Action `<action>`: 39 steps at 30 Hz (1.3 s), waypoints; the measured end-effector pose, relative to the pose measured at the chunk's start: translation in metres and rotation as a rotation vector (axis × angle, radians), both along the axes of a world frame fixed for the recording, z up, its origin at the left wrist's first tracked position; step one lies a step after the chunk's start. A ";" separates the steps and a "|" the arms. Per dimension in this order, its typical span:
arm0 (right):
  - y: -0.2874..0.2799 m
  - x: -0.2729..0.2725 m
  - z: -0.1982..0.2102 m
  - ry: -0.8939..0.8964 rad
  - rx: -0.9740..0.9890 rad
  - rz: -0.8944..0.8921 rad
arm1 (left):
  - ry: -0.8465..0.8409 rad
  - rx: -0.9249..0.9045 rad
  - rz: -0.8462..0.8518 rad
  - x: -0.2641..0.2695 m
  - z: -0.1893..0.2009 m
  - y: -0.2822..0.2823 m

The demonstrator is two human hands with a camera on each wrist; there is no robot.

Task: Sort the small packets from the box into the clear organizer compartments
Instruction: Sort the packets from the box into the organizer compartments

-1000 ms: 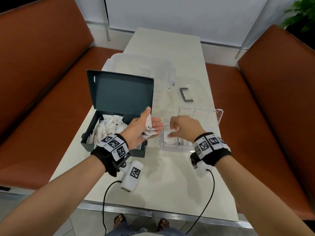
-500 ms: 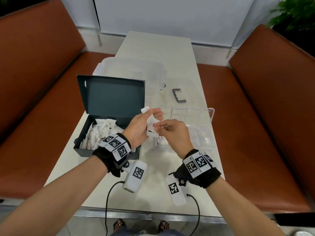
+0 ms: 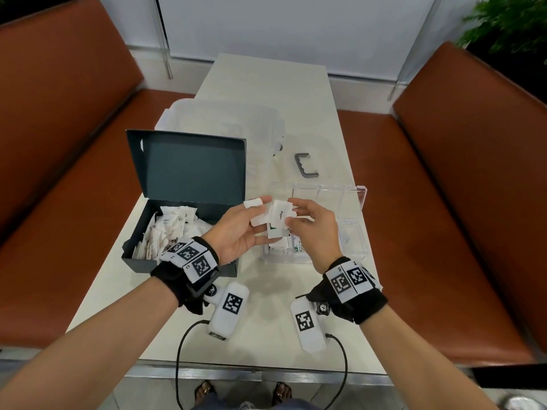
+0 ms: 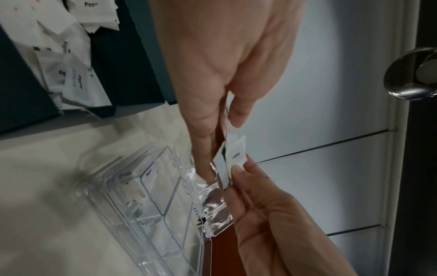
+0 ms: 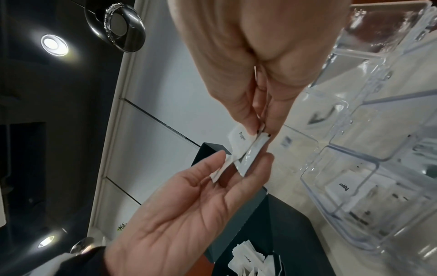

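Both hands are raised higher than a second ago, when the right hand (image 3: 313,229) was down in the organizer (image 3: 353,229). Now it pinches a pepper packet (image 3: 279,216) from the few fanned in the left hand (image 3: 239,230), whose fingers are loosely spread. Right wrist view shows a pepper packet already in a near compartment. The box (image 3: 177,208) sits at the cream table's (image 3: 266,335) left edge; brown benches (image 3: 473,202) flank it.

Raised box lid (image 3: 189,170) blocks behind; organizer (image 3: 355,232) seemingly open-topped.
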State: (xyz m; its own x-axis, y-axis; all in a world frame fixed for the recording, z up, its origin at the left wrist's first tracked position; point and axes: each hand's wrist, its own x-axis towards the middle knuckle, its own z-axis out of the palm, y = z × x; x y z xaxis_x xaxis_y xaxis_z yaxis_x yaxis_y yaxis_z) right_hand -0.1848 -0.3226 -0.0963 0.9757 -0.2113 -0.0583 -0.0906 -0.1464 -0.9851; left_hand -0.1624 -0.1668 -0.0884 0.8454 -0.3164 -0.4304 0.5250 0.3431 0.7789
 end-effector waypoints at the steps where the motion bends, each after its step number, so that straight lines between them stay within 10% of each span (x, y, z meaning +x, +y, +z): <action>1: 0.001 0.000 -0.001 0.007 -0.006 -0.006 | -0.006 0.005 -0.038 -0.002 0.000 -0.001; 39: -0.020 0.028 0.032 -0.015 -0.432 0.439 | -0.314 0.341 -0.180 0.005 -0.002 0.018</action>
State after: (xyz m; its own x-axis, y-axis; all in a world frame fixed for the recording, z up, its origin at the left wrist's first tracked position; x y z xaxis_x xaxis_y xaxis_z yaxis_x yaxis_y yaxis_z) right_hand -0.1569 -0.3428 -0.0642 0.9770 0.2089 -0.0426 0.0822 -0.5533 -0.8289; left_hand -0.1577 -0.1483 -0.0904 0.8956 -0.3547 -0.2685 0.2749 -0.0332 0.9609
